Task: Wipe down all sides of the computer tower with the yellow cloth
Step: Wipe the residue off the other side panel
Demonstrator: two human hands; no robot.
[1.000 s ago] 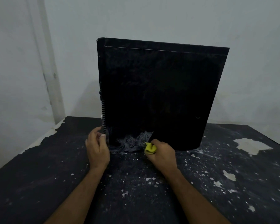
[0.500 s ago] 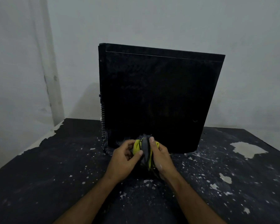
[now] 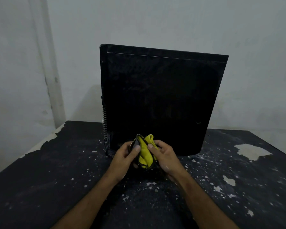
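The yellow cloth (image 3: 145, 150), bunched and edged with a dark trim, is held above the table between both hands, just in front of the lower edge of the computer tower (image 3: 162, 100). The left hand (image 3: 125, 155) grips the cloth's left side, its thumb pressed on the yellow face and its fingers curled behind the fold. The right hand (image 3: 163, 154) grips the right side, thumb on the front and fingers wrapped round the back, so both hands are clamped on the fabric. A peak of cloth rises between the two thumbs.

The computer tower stands upright on the table (image 3: 56, 179), its broad black side panel facing the viewer, a narrow vented edge visible at its left. Neither hand touches the tower.

The table is black, its surface flecked with pale chips and dust; larger bare patches (image 3: 252, 151) show at right, and peeled coating runs along the left edge. A pale wall (image 3: 155, 19) stands behind.
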